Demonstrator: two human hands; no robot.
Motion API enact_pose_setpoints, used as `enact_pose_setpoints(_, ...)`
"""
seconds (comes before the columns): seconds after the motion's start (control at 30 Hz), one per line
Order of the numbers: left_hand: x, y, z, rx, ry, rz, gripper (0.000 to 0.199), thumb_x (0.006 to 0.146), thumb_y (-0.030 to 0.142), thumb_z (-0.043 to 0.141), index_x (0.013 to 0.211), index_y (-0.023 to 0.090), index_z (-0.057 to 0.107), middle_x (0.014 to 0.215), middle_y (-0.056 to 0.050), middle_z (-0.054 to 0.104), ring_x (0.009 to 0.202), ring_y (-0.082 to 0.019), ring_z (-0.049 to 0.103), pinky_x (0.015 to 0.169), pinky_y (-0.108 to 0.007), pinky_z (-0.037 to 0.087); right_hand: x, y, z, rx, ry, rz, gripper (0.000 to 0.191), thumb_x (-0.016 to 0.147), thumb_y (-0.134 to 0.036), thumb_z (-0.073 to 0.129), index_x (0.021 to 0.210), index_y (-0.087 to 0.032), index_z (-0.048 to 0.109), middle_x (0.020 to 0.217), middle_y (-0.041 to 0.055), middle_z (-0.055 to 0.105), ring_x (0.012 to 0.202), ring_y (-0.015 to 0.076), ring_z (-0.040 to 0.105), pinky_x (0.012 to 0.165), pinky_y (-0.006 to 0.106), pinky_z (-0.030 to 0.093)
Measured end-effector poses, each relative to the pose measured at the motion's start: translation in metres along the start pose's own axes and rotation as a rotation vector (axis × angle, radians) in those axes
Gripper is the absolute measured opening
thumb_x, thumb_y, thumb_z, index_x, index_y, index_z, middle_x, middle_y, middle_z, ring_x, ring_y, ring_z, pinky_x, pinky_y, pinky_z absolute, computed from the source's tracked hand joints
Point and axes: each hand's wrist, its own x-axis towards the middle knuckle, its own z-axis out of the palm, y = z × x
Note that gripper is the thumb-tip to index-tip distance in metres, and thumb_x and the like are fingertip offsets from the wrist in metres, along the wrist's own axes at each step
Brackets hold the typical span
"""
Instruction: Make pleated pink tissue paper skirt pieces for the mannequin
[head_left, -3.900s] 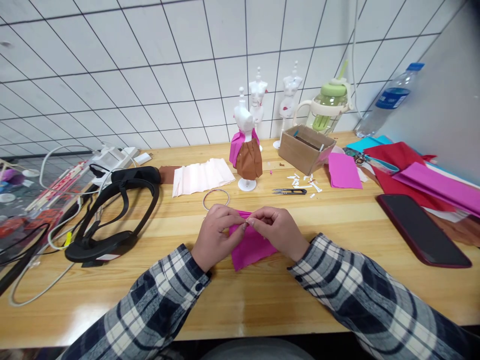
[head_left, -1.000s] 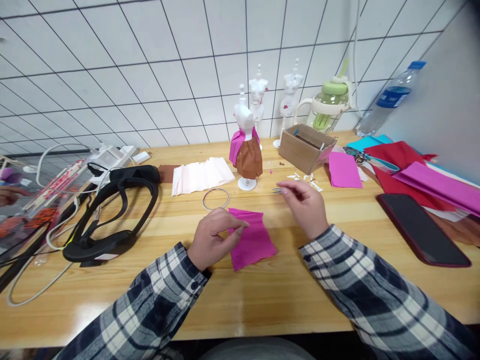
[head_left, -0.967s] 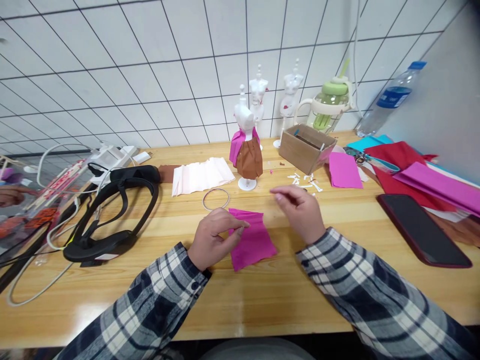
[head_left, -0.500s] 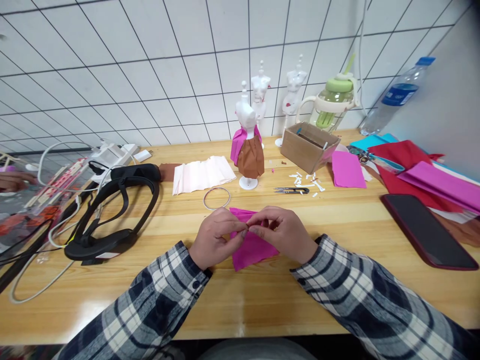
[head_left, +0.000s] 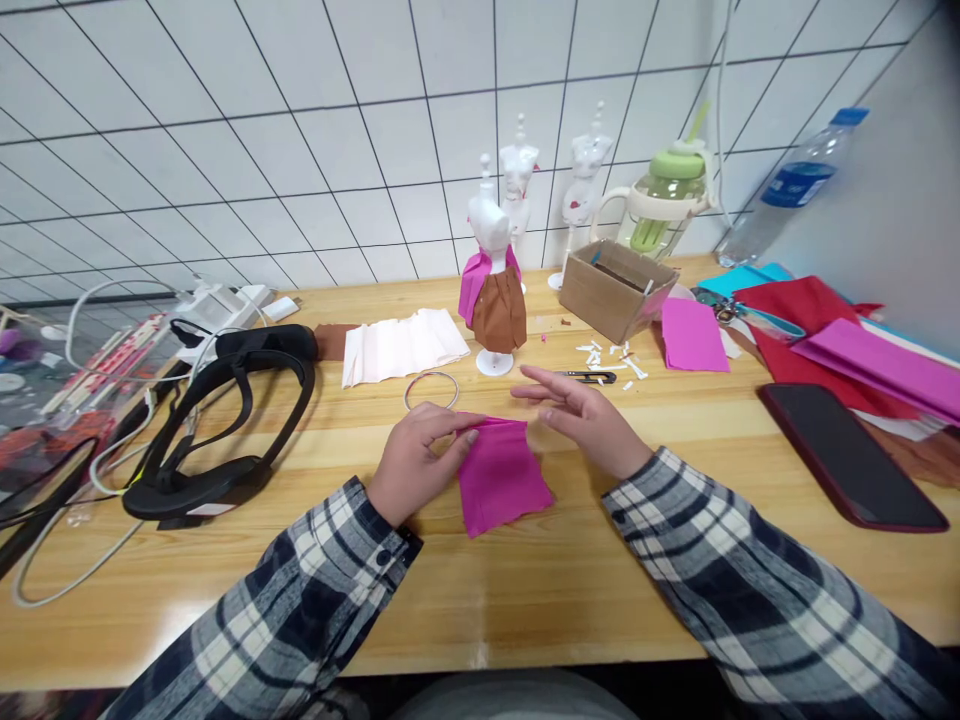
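Note:
My left hand [head_left: 424,455] pinches the upper left corner of a magenta cloth piece [head_left: 506,480], which has a narrow fold along its top edge. Just right of the cloth, my right hand [head_left: 589,415] is raised with its fingers apart and nothing in them. Its fingertips partly cover the small black snips [head_left: 596,377]. Beyond my left hand lies a thin metal ring [head_left: 431,374]. Behind the cloth stands a small white mannequin [head_left: 489,222] with magenta cloth round its upper part and a brown pleated skirt [head_left: 501,310].
Pleated white cloth [head_left: 405,347] and a black headset [head_left: 225,430] lie left. Two more mannequins stand by the wall. A cardboard box [head_left: 616,290], a green-lidded jug [head_left: 664,200], a water bottle [head_left: 799,185], coloured cloths and a phone [head_left: 855,455] are at the right.
My right hand has let go of the magenta cloth and moved right, its fingers spreading. More of the cloth and its folded top edge now shows; my left hand still pinches it.

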Motion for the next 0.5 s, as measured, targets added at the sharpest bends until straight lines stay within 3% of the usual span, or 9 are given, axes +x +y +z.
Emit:
enact_pose_setpoints(0.1, 0.0, -0.001, 0.002, 0.027, -0.042, 0.01, 0.018, 0.088, 0.029, 0.062, 0.1, 0.021, 0.073, 0.088, -0.005, 0.074, 0.083, -0.019, 0.064, 0.078, -0.034, 0.048, 0.004, 0.012, 0.001, -0.43, 0.05, -0.1, 0.072, 0.078, -0.022, 0.064, 0.145, -0.021, 0.038, 0.115, 0.0074, 0.069, 0.113, 0.0261, 0.055, 0.099, 0.045, 0.04)
enact_pose_setpoints(0.2, 0.0, -0.002, 0.006, 0.085, -0.098, 0.062, 0.023, 0.087, 0.028, 0.061, 0.108, 0.021, 0.071, 0.102, -0.007, 0.072, 0.094, -0.022, 0.063, 0.087, -0.039, 0.047, 0.007, 0.019, 0.011, -0.623, 0.055, -0.089, 0.073, 0.078, -0.021, 0.065, 0.146, -0.017, 0.036, 0.106, 0.0069, 0.071, 0.104, 0.0267, 0.058, 0.096, 0.046, 0.041)
enact_pose_setpoints(0.37, 0.001, -0.001, 0.01, 0.216, -0.153, 0.076, 0.043, 0.086, 0.035, 0.063, 0.125, 0.017, 0.06, 0.13, -0.013, 0.06, 0.125, -0.028, 0.048, 0.106, -0.046, 0.036, 0.004, 0.014, 0.023, -0.572, -0.068, -0.145, 0.073, 0.078, -0.01, 0.062, 0.145, -0.019, 0.035, 0.089, 0.0011, 0.072, 0.088, 0.0216, 0.062, 0.086, 0.037, 0.046)
enact_pose_setpoints(0.43, 0.001, 0.002, 0.01, 0.26, -0.197, 0.056, 0.044, 0.085, 0.04, 0.063, 0.124, 0.019, 0.061, 0.127, -0.012, 0.062, 0.124, -0.03, 0.049, 0.109, -0.051, 0.029, 0.001, 0.009, 0.024, -0.527, -0.08, -0.207, 0.072, 0.08, -0.012, 0.062, 0.146, -0.02, 0.034, 0.089, 0.0004, 0.071, 0.09, 0.0208, 0.062, 0.086, 0.036, 0.046)
enact_pose_setpoints(0.5, 0.001, 0.006, 0.009, 0.287, -0.25, 0.015, 0.038, 0.086, 0.042, 0.061, 0.119, 0.022, 0.064, 0.112, -0.008, 0.069, 0.112, -0.028, 0.057, 0.108, -0.055, 0.024, -0.001, 0.005, 0.023, -0.509, -0.056, -0.248, 0.07, 0.082, -0.013, 0.061, 0.146, -0.02, 0.033, 0.089, 0.0002, 0.071, 0.089, 0.0204, 0.061, 0.086, 0.036, 0.046)
